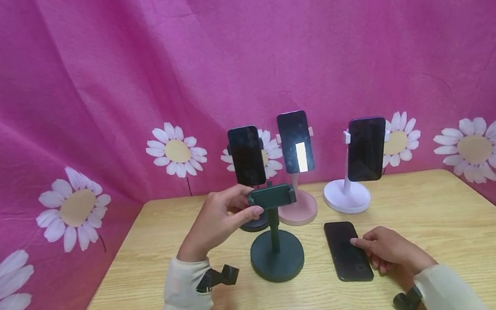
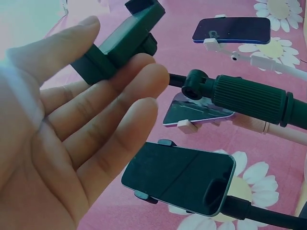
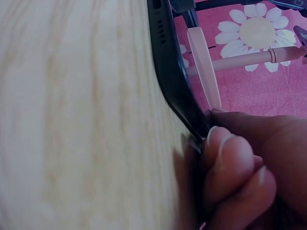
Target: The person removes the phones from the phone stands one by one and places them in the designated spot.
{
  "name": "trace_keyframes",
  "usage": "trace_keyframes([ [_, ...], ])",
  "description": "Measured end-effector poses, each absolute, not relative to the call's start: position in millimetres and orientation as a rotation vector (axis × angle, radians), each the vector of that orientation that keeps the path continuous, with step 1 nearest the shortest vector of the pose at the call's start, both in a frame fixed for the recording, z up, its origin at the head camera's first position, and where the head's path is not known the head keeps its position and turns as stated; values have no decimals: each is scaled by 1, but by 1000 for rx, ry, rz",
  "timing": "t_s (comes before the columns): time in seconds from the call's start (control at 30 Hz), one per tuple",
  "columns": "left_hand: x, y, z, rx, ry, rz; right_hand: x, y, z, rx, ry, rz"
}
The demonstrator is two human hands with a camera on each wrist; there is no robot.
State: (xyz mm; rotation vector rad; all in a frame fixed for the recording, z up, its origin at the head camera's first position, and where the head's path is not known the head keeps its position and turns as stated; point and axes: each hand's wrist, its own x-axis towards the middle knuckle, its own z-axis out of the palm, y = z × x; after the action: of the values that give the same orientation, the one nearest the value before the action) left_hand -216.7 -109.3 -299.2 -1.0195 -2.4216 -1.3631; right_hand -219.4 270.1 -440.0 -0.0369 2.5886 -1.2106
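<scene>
A dark green phone stand point(image 1: 276, 256) with a round base stands on the table. My left hand point(image 1: 218, 219) grips the left end of its clamp point(image 2: 127, 43), thumb on the near side and fingers behind; the clamp holds no phone. To the right, a black phone point(image 1: 342, 252) lies screen up on the tabletop. My right hand point(image 1: 391, 248) pinches its right edge, with the thumb over the screen and the fingers curled at the side. In the right wrist view, the phone's edge point(image 3: 175, 76) is tilted up from the wood at the fingertips.
Behind stand a black stand holding a phone point(image 1: 246, 155), a pink stand point(image 1: 299, 209) with a phone point(image 1: 294, 131), and a white stand point(image 1: 345, 198) with a phone point(image 1: 367, 149). A pink daisy-print cloth point(image 1: 230, 53) hangs behind the wooden table point(image 1: 127, 293).
</scene>
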Motion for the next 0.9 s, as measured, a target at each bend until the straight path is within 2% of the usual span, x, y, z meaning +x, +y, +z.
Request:
trace_keyframes([
  [0.47,-205,-113,-289,-989,-2469,-1251,-220,268,-440,20,2591,-1200],
  [0.7,-196,-136,-280,-1003,-2541,-1223,-220,268,-442,28,2585,-1189],
  [0.9,-191,-161,-273,-880,-2630,-1157,-220,269,-440,3,2603,-1185],
])
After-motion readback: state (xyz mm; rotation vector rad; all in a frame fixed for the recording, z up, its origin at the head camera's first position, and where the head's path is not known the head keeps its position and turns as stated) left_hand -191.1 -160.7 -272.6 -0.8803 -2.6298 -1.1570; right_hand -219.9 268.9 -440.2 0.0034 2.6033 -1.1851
